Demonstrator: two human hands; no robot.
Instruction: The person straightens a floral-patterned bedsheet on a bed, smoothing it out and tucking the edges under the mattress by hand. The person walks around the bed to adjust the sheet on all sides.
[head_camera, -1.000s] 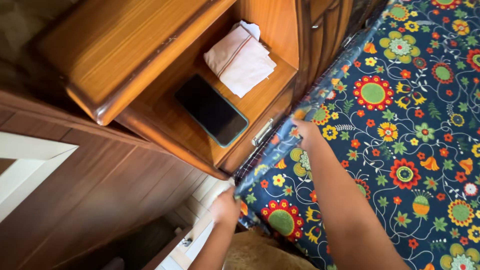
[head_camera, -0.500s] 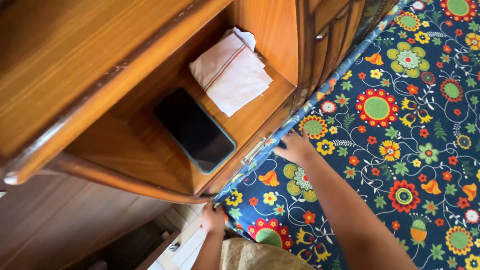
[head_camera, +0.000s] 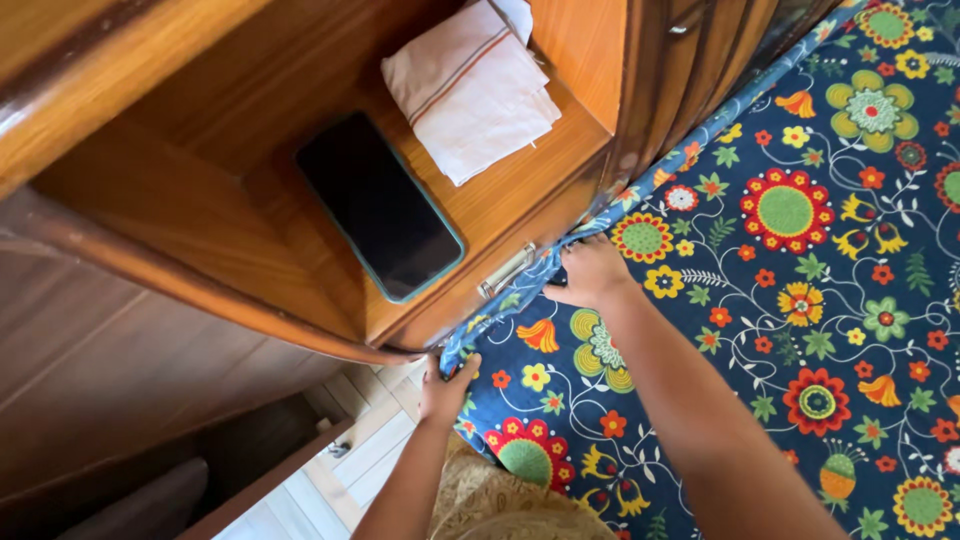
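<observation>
From the head camera we look straight down, and much is hidden from us. Our left hand grips the near corner of the flowered sheet, fingers curled round the cloth edge and pinching it; the fingertips go under the fold, so we cannot see how far they reach. Our right hand lies further along the same edge, up and to the right of the left hand, fingers bent and pressed together against the cloth where it meets the wooden nightstand. We cannot tell whether it pinches the edge or only pushes on it, as its fingertips are tucked out of sight. The sheet runs off the right and bottom borders, and what it covers stays hidden. A tan patterned cloth shows below the left hand, cut off by the bottom border.

Above both hands the nightstand has an open shelf. In it lie a dark phone, face up, just above the left hand, and a folded white cloth with thin stripes, further up and apart from the phone; its top is cut off by the frame. A metal handle sits on the front of the nightstand, just left of the right hand. Pale floor tiles show left of the left hand.
</observation>
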